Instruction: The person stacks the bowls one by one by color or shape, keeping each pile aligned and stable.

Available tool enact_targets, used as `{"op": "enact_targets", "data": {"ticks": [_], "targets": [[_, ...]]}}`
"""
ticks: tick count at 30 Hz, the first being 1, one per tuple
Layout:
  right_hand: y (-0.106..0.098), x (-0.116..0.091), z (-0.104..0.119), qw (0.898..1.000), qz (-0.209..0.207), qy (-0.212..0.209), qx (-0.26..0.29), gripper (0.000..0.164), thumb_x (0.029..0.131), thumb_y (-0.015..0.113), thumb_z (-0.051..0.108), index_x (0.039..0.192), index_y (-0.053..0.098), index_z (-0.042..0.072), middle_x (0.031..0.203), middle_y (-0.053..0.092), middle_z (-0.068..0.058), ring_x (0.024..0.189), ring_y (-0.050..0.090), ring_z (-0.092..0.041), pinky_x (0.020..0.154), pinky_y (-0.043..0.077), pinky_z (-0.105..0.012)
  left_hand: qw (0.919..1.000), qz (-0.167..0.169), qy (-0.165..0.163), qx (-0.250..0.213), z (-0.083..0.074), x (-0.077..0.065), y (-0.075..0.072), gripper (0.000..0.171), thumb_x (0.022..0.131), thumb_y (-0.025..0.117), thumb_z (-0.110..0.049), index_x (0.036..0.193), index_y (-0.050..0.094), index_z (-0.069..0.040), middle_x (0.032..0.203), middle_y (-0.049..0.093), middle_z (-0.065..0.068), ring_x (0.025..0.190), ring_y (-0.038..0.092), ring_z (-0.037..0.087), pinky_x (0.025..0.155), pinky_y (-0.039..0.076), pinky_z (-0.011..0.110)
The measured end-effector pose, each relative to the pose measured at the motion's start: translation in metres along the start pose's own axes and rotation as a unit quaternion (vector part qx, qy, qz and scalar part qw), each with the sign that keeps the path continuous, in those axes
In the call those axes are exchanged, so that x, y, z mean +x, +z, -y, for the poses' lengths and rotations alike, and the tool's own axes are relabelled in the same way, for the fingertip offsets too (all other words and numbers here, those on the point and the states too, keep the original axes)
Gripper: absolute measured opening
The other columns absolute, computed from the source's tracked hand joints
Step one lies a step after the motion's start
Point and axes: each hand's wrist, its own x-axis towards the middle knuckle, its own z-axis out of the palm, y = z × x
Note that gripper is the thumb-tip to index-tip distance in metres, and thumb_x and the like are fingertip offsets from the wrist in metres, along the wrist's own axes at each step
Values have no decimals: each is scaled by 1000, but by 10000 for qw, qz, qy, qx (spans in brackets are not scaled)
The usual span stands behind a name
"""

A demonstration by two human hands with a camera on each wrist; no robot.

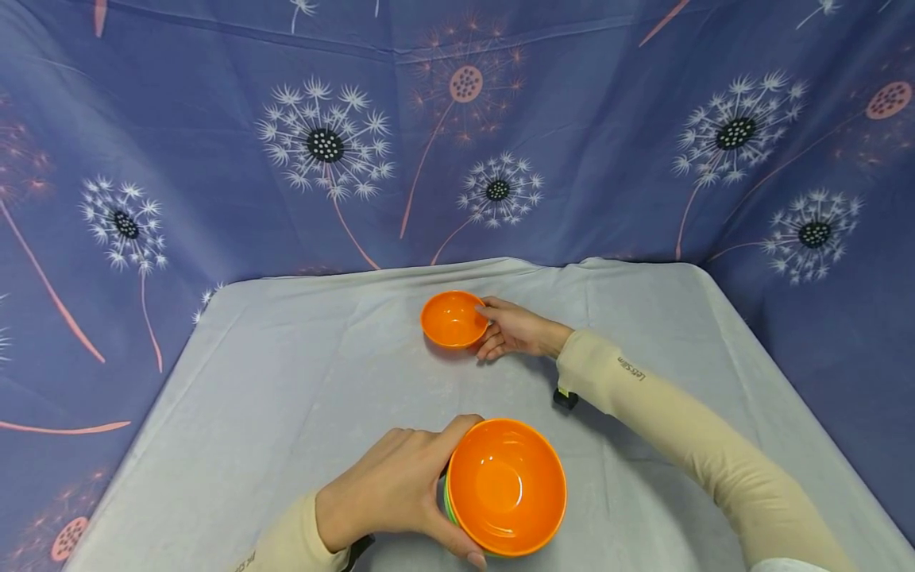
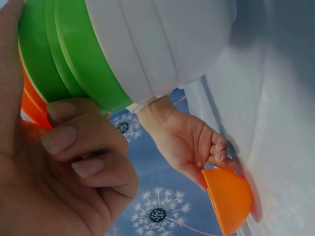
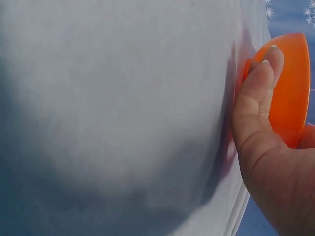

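Note:
My left hand (image 1: 396, 482) grips a stack of nested bowls near the table's front. The top bowl of the stack is an orange bowl (image 1: 506, 486); in the left wrist view, green bowls (image 2: 74, 54) and white bowls (image 2: 162, 44) show beneath it. Farther back, my right hand (image 1: 516, 327) pinches the right rim of a single orange bowl (image 1: 454, 319), thumb over the edge and fingers along the outside. That bowl is upright, at or just above the tabletop; the right wrist view shows its base (image 3: 250, 66) close to the cloth.
A pale grey cloth (image 1: 286, 381) covers the table. Blue curtains with dandelion prints (image 1: 586, 95) rise behind it and along both sides. A small black device (image 1: 565, 398) hangs under the right wrist.

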Motion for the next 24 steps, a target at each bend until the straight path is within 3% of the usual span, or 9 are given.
{"op": "enact_targets", "data": {"ticks": [4, 10, 18, 24], "targets": [[-1, 0, -1, 9999, -48, -79, 94, 50, 106, 37, 31, 150, 17, 20, 95, 63, -35, 69, 66, -33, 65, 57, -41, 10000, -48, 31, 62, 0, 0, 0, 101, 53, 68, -81, 135, 37, -30, 99, 59, -24, 79, 55, -8, 63, 51, 20], [-6, -8, -1, 9991, -192, -358, 103, 53, 107, 36, 29, 153, 13, 16, 80, 66, -26, 66, 66, -31, 61, 57, -38, 10000, -38, 14, 69, 0, -1, 1, 102, 53, 68, -82, 135, 36, -31, 99, 58, -24, 78, 55, -8, 63, 51, 21], [-13, -37, 2, 9903, -711, -970, -700, 45, 106, 38, 31, 147, 31, 15, 80, 66, -27, 56, 63, -26, 59, 56, -41, 10000, -36, 31, 24, 0, -1, 1, 102, 53, 69, -81, 135, 36, -31, 97, 59, -23, 77, 55, -8, 62, 51, 20], [-12, -58, 6, 9819, -879, -1282, -1081, 40, 105, 39, 34, 138, 44, 13, 77, 63, -29, 47, 56, -22, 48, 51, -32, 10000, -57, 12, 33, 1, -1, 0, 102, 52, 69, -81, 135, 37, -30, 97, 59, -24, 77, 55, -9, 62, 50, 19]]}}
